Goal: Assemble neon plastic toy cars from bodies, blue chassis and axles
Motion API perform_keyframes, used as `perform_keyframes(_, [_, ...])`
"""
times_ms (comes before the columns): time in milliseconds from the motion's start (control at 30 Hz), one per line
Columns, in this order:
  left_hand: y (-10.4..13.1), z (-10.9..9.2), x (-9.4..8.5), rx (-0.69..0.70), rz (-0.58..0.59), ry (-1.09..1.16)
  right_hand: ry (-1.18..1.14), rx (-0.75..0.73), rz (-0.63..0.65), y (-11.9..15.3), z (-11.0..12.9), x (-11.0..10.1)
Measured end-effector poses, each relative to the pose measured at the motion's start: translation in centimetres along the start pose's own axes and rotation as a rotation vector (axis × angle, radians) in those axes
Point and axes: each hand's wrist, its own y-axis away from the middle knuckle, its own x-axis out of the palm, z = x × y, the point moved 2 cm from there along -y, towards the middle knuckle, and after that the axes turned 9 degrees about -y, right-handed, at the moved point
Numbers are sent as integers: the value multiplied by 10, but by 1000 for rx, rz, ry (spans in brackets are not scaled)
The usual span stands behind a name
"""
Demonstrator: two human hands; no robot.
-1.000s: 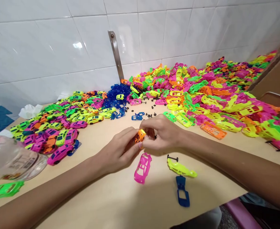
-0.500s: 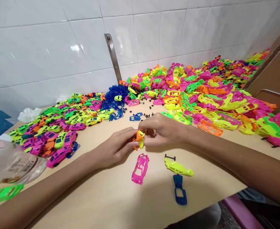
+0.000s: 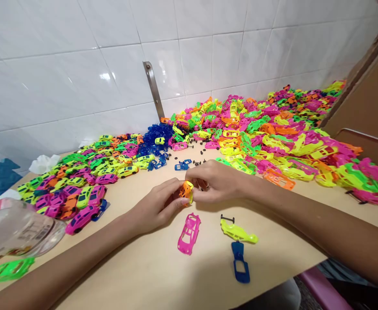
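Orange-and-yellow car parts (image 3: 186,192) are pinched in the left hand (image 3: 162,201) over the desk (image 3: 137,271); the right hand (image 3: 217,180) curls against them, grip hidden. A pink shell (image 3: 185,248) and blue base (image 3: 237,249) lie nearer, heaped shells (image 3: 272,140) beyond.

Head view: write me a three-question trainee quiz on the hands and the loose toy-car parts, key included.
1. Which colours show on the piece pinched by the left hand? A: blue and pink; B: orange and yellow; C: green and blue.
2. True or false: the nearest pink shell lies left of the nearest blue base.
3. What lies at the left end of the yellow shell beside that base?
Key: 1 B; 2 true; 3 a black axle.
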Motion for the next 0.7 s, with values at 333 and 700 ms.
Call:
perform_keyframes(333, [6,-2,4,11,-173,-259,-112,76,26,-1,7,-6])
perform_keyframes(700, [7,-1,5,70,-210,-356,-335,75,30,1,-2,-5])
